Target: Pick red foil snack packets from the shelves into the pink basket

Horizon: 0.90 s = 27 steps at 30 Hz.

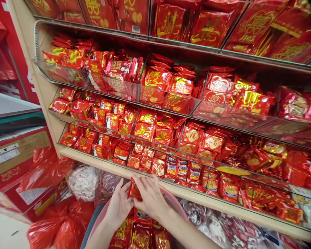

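Note:
Between my two hands, a small shiny red snack packet (135,191) is held over a pink basin (175,204). My left hand (120,204) is closed on the packet's left side, with its thumb and fingers pointing up. From the right, my right hand (151,197) grips the same packet, its fingers bent over the top and covering much of it. Below my wrists, several larger red packets with gold print (140,237) lie in the basin. My forearms hide part of the basin's rim.
A tiered shelf (93,160) with clear dividers holds rows of red and gold packets (157,79). Red plastic bags (60,224) and a carton (18,155) are at the left. Clear bags of wrapped goods (217,221) lie beneath the shelf, right of the basin.

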Available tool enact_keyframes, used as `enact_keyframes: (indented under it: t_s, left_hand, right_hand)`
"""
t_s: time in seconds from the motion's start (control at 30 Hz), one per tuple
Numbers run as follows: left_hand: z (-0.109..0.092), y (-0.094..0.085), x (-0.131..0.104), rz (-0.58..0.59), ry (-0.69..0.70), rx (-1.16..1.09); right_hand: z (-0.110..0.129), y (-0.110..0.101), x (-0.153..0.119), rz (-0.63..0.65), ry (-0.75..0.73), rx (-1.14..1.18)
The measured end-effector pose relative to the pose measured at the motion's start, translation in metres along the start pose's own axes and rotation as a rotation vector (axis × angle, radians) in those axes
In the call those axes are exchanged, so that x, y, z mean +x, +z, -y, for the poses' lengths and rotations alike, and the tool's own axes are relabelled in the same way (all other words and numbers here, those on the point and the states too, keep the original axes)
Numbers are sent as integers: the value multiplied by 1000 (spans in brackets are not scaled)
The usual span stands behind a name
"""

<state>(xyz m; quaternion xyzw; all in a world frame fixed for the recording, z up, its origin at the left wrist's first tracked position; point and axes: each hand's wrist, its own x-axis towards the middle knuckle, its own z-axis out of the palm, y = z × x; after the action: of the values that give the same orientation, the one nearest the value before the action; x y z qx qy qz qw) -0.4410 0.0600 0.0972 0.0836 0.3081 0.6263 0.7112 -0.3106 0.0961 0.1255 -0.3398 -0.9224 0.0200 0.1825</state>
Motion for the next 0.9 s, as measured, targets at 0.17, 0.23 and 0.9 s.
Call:
enact_keyframes:
  t_s: [0.17, 0.23, 0.9]
  left_hand:
    - [17, -11, -13, -139, 8, 107]
    - [22, -13, -16, -179, -21, 126]
    - [24, -22, -30, -195, -116, 123]
  right_hand:
    - [2, -1, -14, 94, -34, 117]
    - [-5, -6, -11, 71, -25, 129]
    - [-102, 18, 84, -237, 149, -517]
